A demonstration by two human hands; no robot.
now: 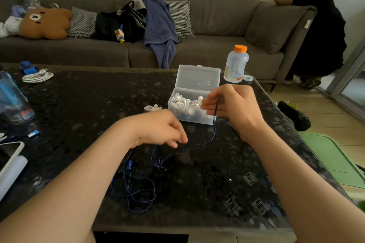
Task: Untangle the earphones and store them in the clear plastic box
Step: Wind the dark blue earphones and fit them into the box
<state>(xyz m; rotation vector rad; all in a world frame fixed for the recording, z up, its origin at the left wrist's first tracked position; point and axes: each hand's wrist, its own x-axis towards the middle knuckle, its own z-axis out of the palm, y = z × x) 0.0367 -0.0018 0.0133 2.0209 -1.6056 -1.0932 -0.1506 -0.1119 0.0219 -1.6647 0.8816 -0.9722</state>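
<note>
Dark table (217, 163), R hand (235, 108) fingers (209, 107) pinch blue earphones (129, 163) by clear box (197, 77), L hand (158, 128) over them, grip unclear

Left hand (160, 128) fingertips motion-blurred, can't tell if they pinch the blue earphone cable (136, 193) or only sit over it; the cable's stretch under that hand is hidden. Small blue lump on the cable, mic or earbud, too small to tell. Right hand (230, 107) pinches the cable and hides its top end plus the right end of the clear plastic box (178, 113). White earphones (182, 102) inside are a blurred heap, count unclear. At the surface's left edge, blue bottle (11, 100) and tablet (10, 156) cut off by the frame. Orange-capped bottle (236, 65) at the far right corner, label unreadable
</note>
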